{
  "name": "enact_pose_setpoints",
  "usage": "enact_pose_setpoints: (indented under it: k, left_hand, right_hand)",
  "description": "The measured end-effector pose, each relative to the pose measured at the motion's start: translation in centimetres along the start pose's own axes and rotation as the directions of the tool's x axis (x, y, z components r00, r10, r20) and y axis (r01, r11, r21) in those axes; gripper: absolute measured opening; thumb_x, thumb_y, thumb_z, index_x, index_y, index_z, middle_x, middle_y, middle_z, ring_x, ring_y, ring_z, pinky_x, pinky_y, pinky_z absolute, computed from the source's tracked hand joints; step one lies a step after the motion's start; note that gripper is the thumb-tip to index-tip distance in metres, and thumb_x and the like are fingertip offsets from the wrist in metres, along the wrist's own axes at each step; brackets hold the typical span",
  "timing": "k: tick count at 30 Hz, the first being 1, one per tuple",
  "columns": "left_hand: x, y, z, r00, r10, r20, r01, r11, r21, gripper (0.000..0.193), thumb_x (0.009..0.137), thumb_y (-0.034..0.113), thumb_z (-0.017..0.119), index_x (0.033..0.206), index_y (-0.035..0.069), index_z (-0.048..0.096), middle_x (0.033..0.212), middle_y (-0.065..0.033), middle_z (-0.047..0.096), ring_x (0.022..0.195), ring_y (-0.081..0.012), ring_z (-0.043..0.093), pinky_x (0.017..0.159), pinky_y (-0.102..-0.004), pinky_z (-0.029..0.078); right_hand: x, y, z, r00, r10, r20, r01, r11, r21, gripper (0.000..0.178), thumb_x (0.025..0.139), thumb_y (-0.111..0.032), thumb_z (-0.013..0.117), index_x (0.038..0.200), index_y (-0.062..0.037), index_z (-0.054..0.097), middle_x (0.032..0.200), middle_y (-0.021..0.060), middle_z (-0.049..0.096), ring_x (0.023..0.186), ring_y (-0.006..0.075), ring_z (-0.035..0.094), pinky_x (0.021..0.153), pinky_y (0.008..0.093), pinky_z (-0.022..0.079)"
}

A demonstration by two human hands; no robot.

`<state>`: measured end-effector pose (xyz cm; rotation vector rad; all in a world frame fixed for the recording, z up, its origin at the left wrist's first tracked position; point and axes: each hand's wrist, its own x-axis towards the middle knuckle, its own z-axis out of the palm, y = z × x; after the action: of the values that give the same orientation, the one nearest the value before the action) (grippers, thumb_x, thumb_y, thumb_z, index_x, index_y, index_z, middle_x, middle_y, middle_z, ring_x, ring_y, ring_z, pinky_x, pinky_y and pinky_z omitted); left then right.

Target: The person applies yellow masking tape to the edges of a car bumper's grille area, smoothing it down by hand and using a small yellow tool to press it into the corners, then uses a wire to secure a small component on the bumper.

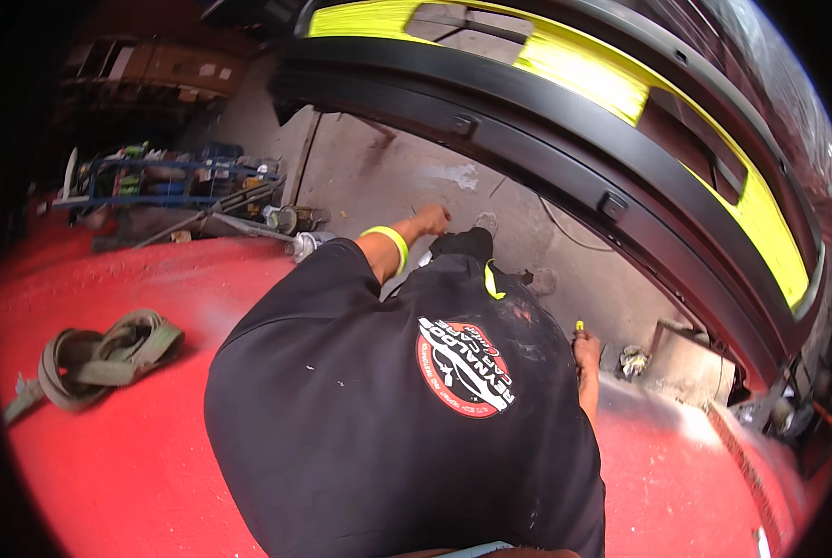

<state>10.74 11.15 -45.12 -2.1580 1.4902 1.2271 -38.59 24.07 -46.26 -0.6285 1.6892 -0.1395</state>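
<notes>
My left hand point(432, 219) is in front of my body, fingers curled closed; whatever is in them, if anything, is hidden. A lime-yellow band point(392, 244) circles that forearm. Low at my right side, my right hand point(585, 352) grips a small yellow thing point(579, 325) that sticks up past the fingers, too small to name. Ahead and to the right of both hands stands a dark car bumper point(537, 116), apart from them. Lime-yellow masking point(588, 79) covers parts of it around its openings. A lime-yellow strip point(493, 281) hangs at the front of my black shirt.
Behind me spreads a red painted surface point(137, 465) with a bundled green strap point(109, 363) on it. A blue-framed rack point(183, 181) crowded with items stands at left. Concrete floor point(406, 158) runs under the bumper, with a cable point(565, 228). Clear plastic sheeting point(778, 84) hangs at far right.
</notes>
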Motion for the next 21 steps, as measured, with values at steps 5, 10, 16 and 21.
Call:
enact_pose_setpoints:
  k: [5, 10, 16, 21]
  left_hand:
    - [-1.9, -1.0, 5.0, 0.994, 0.022, -0.109, -0.018, 0.999, 0.036, 0.029, 0.086, 0.025, 0.061, 0.108, 0.014, 0.075, 0.104, -0.0152, 0.074, 0.099, -0.0360, 0.070, 0.087, -0.0436, 0.055]
    - [-0.3, -2.7, 0.9, 0.978, -0.189, 0.087, 0.208, 0.924, -0.321, 0.029, 0.084, 0.027, 0.061, 0.100, 0.010, 0.077, 0.088, -0.0138, 0.074, 0.080, -0.0282, 0.072, 0.076, -0.0395, 0.056]
    - [1.9, -10.7, 1.2, 0.990, -0.010, -0.138, -0.030, 0.959, -0.282, 0.037, 0.089, 0.033, 0.055, 0.112, 0.012, 0.075, 0.090, -0.0126, 0.074, 0.084, -0.0272, 0.071, 0.082, -0.0407, 0.054]
    - [2.7, -18.4, -3.3, 0.996, -0.077, 0.035, 0.084, 0.904, -0.418, 0.032, 0.087, 0.028, 0.054, 0.098, 0.005, 0.074, 0.078, -0.0139, 0.072, 0.067, -0.0273, 0.069, 0.067, -0.0412, 0.055]
  right_hand:
    - [1.9, -5.4, -3.5, 0.988, -0.011, -0.151, 0.056, 0.954, 0.295, 0.029, 0.102, -0.023, 0.045, 0.120, -0.0033, 0.055, 0.070, 0.0047, 0.056, 0.043, 0.0132, 0.048, 0.036, 0.0286, 0.037]
    - [2.3, -6.9, -3.3, 0.972, -0.013, -0.233, 0.040, 0.993, 0.112, 0.029, 0.098, -0.026, 0.052, 0.109, -0.0001, 0.057, 0.073, 0.0106, 0.062, 0.047, 0.0184, 0.056, 0.040, 0.0320, 0.042]
    - [-3.9, -17.6, 7.7, 0.959, -0.282, 0.038, 0.278, 0.900, -0.336, 0.031, 0.100, -0.027, 0.052, 0.113, 0.0005, 0.057, 0.078, 0.0110, 0.065, 0.057, 0.0177, 0.062, 0.049, 0.0314, 0.047]
    - [-10.5, -30.3, 21.8, 0.802, -0.552, 0.230, 0.592, 0.677, -0.437, 0.032, 0.102, -0.029, 0.052, 0.109, 0.0019, 0.058, 0.078, 0.0105, 0.066, 0.064, 0.0167, 0.061, 0.058, 0.0333, 0.048]
